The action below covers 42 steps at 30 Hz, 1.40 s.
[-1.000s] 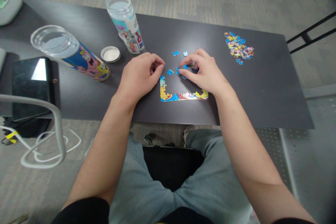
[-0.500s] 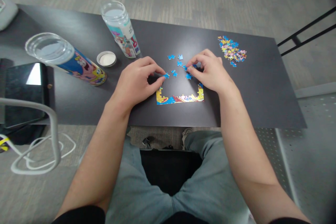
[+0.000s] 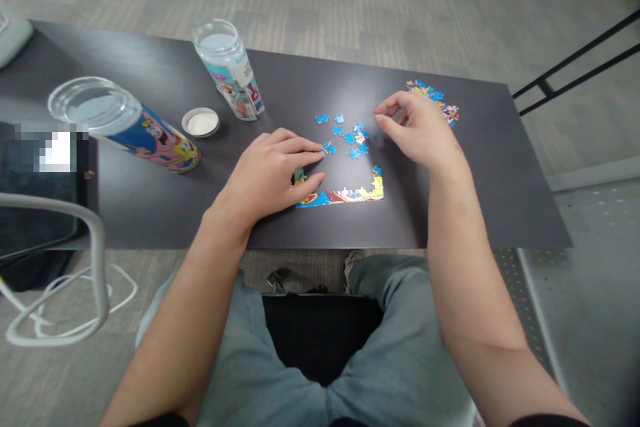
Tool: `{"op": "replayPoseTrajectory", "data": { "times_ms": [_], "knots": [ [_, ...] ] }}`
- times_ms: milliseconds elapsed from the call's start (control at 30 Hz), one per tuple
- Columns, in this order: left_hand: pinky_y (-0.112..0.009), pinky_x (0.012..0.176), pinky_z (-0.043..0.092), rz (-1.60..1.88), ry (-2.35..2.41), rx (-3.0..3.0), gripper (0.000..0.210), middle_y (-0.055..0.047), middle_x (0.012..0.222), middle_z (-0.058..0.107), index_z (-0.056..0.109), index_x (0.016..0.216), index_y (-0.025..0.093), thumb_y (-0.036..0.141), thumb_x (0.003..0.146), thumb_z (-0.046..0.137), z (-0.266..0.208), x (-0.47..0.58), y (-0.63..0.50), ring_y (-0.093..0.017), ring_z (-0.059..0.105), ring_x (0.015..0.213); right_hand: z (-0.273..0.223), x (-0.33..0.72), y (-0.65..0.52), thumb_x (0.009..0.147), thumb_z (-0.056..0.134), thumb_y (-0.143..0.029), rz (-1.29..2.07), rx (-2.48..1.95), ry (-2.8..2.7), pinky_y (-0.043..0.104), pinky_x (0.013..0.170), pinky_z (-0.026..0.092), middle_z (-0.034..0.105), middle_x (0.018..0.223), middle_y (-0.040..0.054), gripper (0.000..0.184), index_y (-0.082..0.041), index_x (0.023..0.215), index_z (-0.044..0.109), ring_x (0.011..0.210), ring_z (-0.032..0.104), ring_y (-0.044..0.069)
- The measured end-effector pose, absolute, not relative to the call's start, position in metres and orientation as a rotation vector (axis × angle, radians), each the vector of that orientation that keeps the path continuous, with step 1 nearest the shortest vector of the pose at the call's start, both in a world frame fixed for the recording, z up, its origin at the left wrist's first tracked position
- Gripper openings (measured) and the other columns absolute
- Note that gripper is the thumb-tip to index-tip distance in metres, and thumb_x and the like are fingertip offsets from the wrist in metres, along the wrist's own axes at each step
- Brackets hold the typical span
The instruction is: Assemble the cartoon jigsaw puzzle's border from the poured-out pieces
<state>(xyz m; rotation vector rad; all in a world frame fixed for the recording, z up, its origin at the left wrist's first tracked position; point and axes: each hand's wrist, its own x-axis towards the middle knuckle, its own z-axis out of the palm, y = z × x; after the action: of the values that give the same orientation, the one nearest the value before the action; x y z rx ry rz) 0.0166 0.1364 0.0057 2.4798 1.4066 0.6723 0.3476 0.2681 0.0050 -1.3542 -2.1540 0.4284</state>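
My left hand [image 3: 275, 170] rests over the left side of a partly joined jigsaw border [image 3: 334, 198], its thumb and fingers apart. Its fingertips lie beside a blue puzzle piece [image 3: 329, 148]; whether they touch it I cannot tell. Several loose blue pieces [image 3: 349, 138] are scattered above the border, one with pink on it. To their right hovers my right hand [image 3: 420, 127], thumb and forefinger apart with nothing visible between them. It partly hides a heap of mixed puzzle pieces [image 3: 451, 112] farther back. The border's left edge is partly under my left hand.
Two clear jars with cartoon labels stand to the left, one tall jar [image 3: 155, 137] nearer and another jar [image 3: 240, 83] farther back. A round lid [image 3: 201, 122] lies between them. A dark device [image 3: 40, 207] and a pale curved tube [image 3: 97, 247] are at the far left.
My right hand has left the blue pieces and moved right, toward the heap. My left hand's pinch has opened, and its thumb now lies over the border's left side. The view has shifted slightly.
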Motion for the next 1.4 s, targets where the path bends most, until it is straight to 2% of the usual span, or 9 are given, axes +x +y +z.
{"op": "replayPoseTrajectory", "data": {
  "times_ms": [133,333,400,533,633,767,967,1200,1400],
  "knots": [
    [-0.065,0.125,0.064,0.692,1.416,2.483,0.038,-0.013,0.160,0.094,0.099,0.149,0.028,0.048,0.121,0.082,0.005,0.019,0.137,-0.043,0.081,0.146,0.003,0.324,0.263,0.110,0.085,-0.025,0.450,-1.305,-2.214,0.056,0.107,0.067,0.080,0.118,0.0086,0.015,-0.030,0.124,0.089,0.096,0.072,0.028],
    [-0.068,0.131,0.062,0.841,1.592,2.389,0.034,-0.014,0.159,0.090,0.095,0.149,0.027,0.038,0.123,0.074,0.004,0.016,0.140,-0.043,0.079,0.146,-0.016,0.317,0.274,0.116,0.075,-0.019,0.467,-1.301,-2.189,0.066,0.117,0.067,0.075,0.133,0.0116,0.036,-0.032,0.146,0.089,0.114,0.079,0.034],
    [-0.068,0.133,0.061,0.868,1.620,2.354,0.031,-0.013,0.156,0.090,0.094,0.146,0.028,0.034,0.123,0.074,0.003,0.014,0.141,-0.042,0.078,0.146,-0.020,0.326,0.281,0.114,0.074,-0.016,0.454,-1.330,-2.146,0.063,0.116,0.067,0.076,0.128,0.0109,0.037,-0.030,0.144,0.090,0.109,0.077,0.032],
    [-0.067,0.135,0.061,0.886,1.622,2.324,0.027,-0.012,0.153,0.091,0.094,0.140,0.029,0.030,0.120,0.076,0.001,0.011,0.142,-0.040,0.079,0.145,-0.019,0.341,0.284,0.112,0.082,-0.021,0.501,-1.350,-2.136,0.056,0.109,0.067,0.077,0.117,0.0077,0.026,-0.029,0.134,0.093,0.091,0.070,0.025],
    [-0.066,0.134,0.062,0.890,1.609,2.326,0.024,-0.012,0.150,0.092,0.094,0.136,0.028,0.030,0.121,0.076,0.000,0.010,0.142,-0.039,0.080,0.142,-0.015,0.344,0.278,0.111,0.089,-0.026,0.562,-1.337,-2.184,0.053,0.104,0.065,0.077,0.120,0.0064,0.021,-0.030,0.130,0.096,0.085,0.064,0.022],
    [-0.066,0.133,0.063,0.890,1.599,2.318,0.022,-0.012,0.149,0.092,0.095,0.134,0.028,0.029,0.119,0.078,-0.002,0.008,0.142,-0.040,0.080,0.142,-0.013,0.345,0.276,0.106,0.092,-0.023,0.575,-1.338,-2.188,0.051,0.099,0.063,0.076,0.117,0.0049,0.021,-0.030,0.125,0.096,0.081,0.059,0.019],
    [-0.067,0.133,0.065,0.872,1.601,2.290,0.023,-0.012,0.148,0.091,0.095,0.134,0.030,0.029,0.118,0.079,-0.003,0.007,0.144,-0.041,0.081,0.142,-0.016,0.343,0.279,0.107,0.082,-0.019,0.568,-1.340,-2.133,0.048,0.095,0.060,0.074,0.106,0.0046,0.019,-0.027,0.120,0.093,0.081,0.059,0.021],
    [-0.069,0.130,0.067,0.864,1.579,2.324,0.025,-0.012,0.145,0.090,0.095,0.134,0.033,0.035,0.121,0.074,-0.002,0.006,0.144,-0.041,0.081,0.140,0.004,0.327,0.258,0.103,0.096,-0.031,0.649,-1.280,-2.246,0.054,0.104,0.066,0.073,0.123,0.0073,0.027,-0.034,0.130,0.097,0.096,0.062,0.026],
    [-0.069,0.129,0.068,0.870,1.585,2.324,0.026,-0.012,0.145,0.089,0.094,0.134,0.033,0.036,0.121,0.072,-0.002,0.007,0.144,-0.040,0.079,0.138,0.006,0.321,0.257,0.107,0.095,-0.031,0.699,-1.237,-2.332,0.056,0.110,0.066,0.068,0.121,0.0073,0.018,-0.034,0.124,0.098,0.102,0.063,0.029]
  ]
}}
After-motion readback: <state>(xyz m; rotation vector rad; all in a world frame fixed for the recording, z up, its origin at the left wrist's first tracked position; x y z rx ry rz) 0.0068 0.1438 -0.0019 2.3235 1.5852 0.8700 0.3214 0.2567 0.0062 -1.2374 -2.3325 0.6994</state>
